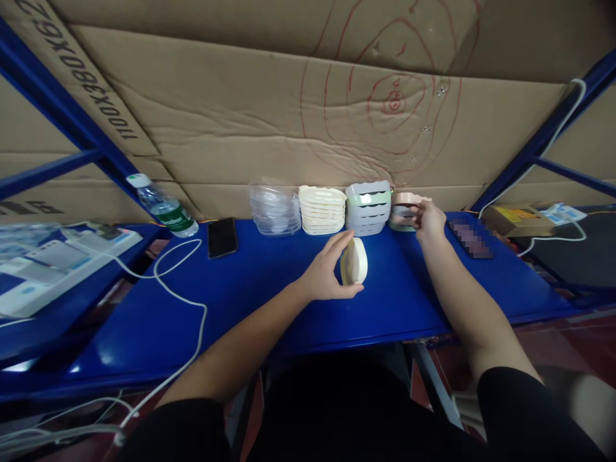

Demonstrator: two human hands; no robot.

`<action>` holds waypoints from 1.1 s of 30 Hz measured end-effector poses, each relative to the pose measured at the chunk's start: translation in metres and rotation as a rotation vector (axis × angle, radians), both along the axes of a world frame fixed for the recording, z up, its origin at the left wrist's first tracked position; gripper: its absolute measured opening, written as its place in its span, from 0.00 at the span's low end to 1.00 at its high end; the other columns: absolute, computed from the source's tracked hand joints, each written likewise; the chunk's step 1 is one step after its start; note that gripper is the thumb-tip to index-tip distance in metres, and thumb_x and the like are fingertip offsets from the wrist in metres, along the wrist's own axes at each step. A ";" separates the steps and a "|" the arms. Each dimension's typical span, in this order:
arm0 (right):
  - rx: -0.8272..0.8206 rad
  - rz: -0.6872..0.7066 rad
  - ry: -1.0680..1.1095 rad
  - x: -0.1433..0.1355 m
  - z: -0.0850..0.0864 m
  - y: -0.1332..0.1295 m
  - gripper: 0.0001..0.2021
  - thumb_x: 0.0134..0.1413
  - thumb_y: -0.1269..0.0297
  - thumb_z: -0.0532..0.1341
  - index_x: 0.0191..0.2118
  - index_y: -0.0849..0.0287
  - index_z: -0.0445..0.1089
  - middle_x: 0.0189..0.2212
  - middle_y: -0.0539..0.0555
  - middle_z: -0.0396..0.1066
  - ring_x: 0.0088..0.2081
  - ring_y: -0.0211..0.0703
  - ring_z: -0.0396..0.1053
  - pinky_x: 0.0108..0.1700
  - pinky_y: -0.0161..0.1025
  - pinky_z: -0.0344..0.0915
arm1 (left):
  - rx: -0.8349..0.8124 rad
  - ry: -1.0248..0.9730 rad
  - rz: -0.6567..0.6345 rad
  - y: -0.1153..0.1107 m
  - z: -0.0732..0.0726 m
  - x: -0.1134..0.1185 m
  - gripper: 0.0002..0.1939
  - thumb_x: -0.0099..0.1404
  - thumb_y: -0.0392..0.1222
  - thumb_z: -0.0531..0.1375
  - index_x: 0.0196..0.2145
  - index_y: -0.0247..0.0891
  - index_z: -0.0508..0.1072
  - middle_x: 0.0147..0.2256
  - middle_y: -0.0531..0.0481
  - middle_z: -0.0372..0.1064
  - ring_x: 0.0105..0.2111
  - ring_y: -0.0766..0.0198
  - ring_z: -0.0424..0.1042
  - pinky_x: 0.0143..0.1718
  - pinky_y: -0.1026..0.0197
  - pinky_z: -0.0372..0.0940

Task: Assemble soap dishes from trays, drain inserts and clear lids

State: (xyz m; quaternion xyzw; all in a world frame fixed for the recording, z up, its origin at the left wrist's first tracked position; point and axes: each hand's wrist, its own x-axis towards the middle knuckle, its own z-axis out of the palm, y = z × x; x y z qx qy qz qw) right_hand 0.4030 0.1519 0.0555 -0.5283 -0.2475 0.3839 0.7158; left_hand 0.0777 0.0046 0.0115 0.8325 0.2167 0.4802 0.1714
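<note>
My left hand (pixel 332 273) grips a small cream-coloured container (pixel 357 261) on edge over the blue table (pixel 308 317), thumb below and fingers above. Farther right, my right hand (pixel 428 218) pinches the pale pink top piece (pixel 409 198) of a short stack of pink, dark and green pieces (pixel 402 221). Left of that stack is a taller one of grey pieces (pixel 368 212) with a pale green one near its top. Beside it stand a stack of cream pieces (pixel 322 210) and a stack of clear plastic ones (pixel 275 212).
A black phone (pixel 222 238) and a water bottle (pixel 166 208) are at the left, near a looping white cable (pixel 205 314). Another phone (pixel 469 238) lies right of my right hand, with an open cardboard box (pixel 520 220) beyond. Cardboard (pixel 231 115) backs the table.
</note>
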 end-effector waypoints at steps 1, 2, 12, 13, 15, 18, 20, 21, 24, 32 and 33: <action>0.005 -0.009 -0.020 0.000 0.000 0.000 0.08 0.62 0.65 0.64 0.31 0.56 0.68 0.20 0.46 0.71 0.14 0.31 0.56 0.12 0.30 0.44 | 0.053 0.015 0.012 0.001 0.003 -0.002 0.65 0.58 0.49 0.77 0.82 0.53 0.47 0.74 0.33 0.55 0.72 0.29 0.64 0.69 0.26 0.67; 0.013 -0.019 -0.039 0.001 0.000 0.000 0.09 0.62 0.65 0.64 0.30 0.56 0.68 0.18 0.45 0.69 0.14 0.31 0.54 0.13 0.30 0.43 | 0.107 0.033 0.029 0.003 0.008 -0.005 0.65 0.57 0.48 0.76 0.83 0.52 0.46 0.74 0.33 0.54 0.72 0.29 0.64 0.70 0.27 0.66; 0.100 -0.111 -0.171 0.002 -0.011 -0.007 0.12 0.62 0.62 0.65 0.28 0.53 0.65 0.18 0.44 0.68 0.17 0.33 0.56 0.18 0.31 0.47 | 0.076 0.680 0.497 0.099 0.149 -0.040 0.43 0.57 0.47 0.72 0.70 0.42 0.73 0.73 0.38 0.62 0.73 0.30 0.59 0.75 0.27 0.41; 0.104 -0.112 -0.179 0.004 -0.012 -0.008 0.12 0.62 0.62 0.65 0.28 0.54 0.65 0.18 0.45 0.68 0.17 0.33 0.57 0.18 0.31 0.48 | 0.034 0.754 0.508 0.111 0.157 -0.040 0.42 0.57 0.47 0.72 0.69 0.40 0.75 0.71 0.38 0.65 0.71 0.30 0.61 0.74 0.27 0.43; 0.109 -0.111 -0.191 0.007 -0.014 -0.011 0.11 0.61 0.62 0.66 0.28 0.53 0.66 0.18 0.45 0.68 0.17 0.34 0.58 0.19 0.31 0.49 | -0.034 0.891 0.530 0.129 0.164 -0.037 0.39 0.58 0.48 0.72 0.67 0.40 0.77 0.67 0.39 0.69 0.69 0.31 0.65 0.72 0.28 0.47; 0.117 -0.105 -0.204 0.012 -0.014 -0.014 0.12 0.61 0.61 0.66 0.28 0.53 0.66 0.17 0.44 0.67 0.17 0.35 0.57 0.19 0.32 0.49 | -0.075 1.032 0.551 0.144 0.162 -0.032 0.36 0.59 0.49 0.71 0.66 0.42 0.79 0.65 0.40 0.73 0.67 0.32 0.68 0.70 0.31 0.53; 0.123 -0.097 -0.212 0.012 -0.014 -0.015 0.12 0.61 0.61 0.66 0.28 0.53 0.65 0.17 0.44 0.67 0.17 0.35 0.57 0.19 0.32 0.50 | -0.070 1.066 0.553 0.148 0.159 -0.030 0.37 0.60 0.49 0.71 0.66 0.43 0.78 0.65 0.39 0.73 0.66 0.33 0.70 0.69 0.33 0.56; 0.126 -0.092 -0.217 0.012 -0.015 -0.015 0.13 0.62 0.61 0.66 0.28 0.53 0.65 0.17 0.44 0.67 0.17 0.34 0.57 0.19 0.32 0.51 | -0.063 1.069 0.551 0.149 0.159 -0.030 0.37 0.60 0.49 0.71 0.67 0.44 0.78 0.66 0.38 0.73 0.66 0.33 0.70 0.69 0.34 0.57; 0.134 -0.070 -0.236 0.009 -0.016 -0.015 0.15 0.62 0.60 0.68 0.27 0.52 0.63 0.17 0.44 0.67 0.17 0.34 0.58 0.19 0.32 0.52 | -0.042 1.049 0.548 0.153 0.157 -0.029 0.34 0.61 0.47 0.70 0.65 0.44 0.80 0.65 0.39 0.76 0.66 0.35 0.70 0.69 0.35 0.56; 0.160 -0.061 -0.269 0.010 -0.016 -0.016 0.16 0.64 0.59 0.67 0.27 0.52 0.63 0.18 0.44 0.68 0.17 0.34 0.59 0.19 0.33 0.52 | 0.033 0.666 0.532 0.153 0.140 -0.041 0.24 0.69 0.45 0.65 0.61 0.43 0.81 0.63 0.42 0.78 0.66 0.41 0.73 0.71 0.38 0.57; 0.162 -0.066 -0.268 0.010 -0.016 -0.015 0.15 0.64 0.60 0.67 0.28 0.53 0.64 0.18 0.44 0.68 0.17 0.34 0.59 0.19 0.33 0.52 | 0.068 0.534 0.561 0.151 0.137 -0.044 0.24 0.70 0.46 0.64 0.62 0.41 0.80 0.64 0.41 0.77 0.67 0.42 0.72 0.71 0.39 0.57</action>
